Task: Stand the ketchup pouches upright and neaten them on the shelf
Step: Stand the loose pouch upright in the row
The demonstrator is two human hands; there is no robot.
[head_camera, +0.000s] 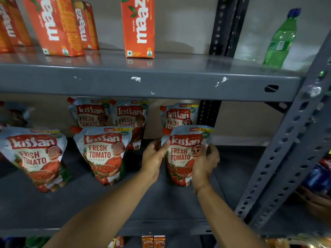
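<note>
Several Kissan ketchup pouches stand upright on the grey middle shelf. In the front row are a left pouch, a middle pouch and a right pouch. Behind them stand three more: back left pouch, back middle pouch, back right pouch. My left hand presses the left side of the front right pouch. My right hand wraps its right side. Both hands hold that pouch upright.
The upper shelf carries orange Maaza juice cartons and a green bottle. A perforated grey upright runs down the right. Blurred dark packs sit at far left. Small cartons show below.
</note>
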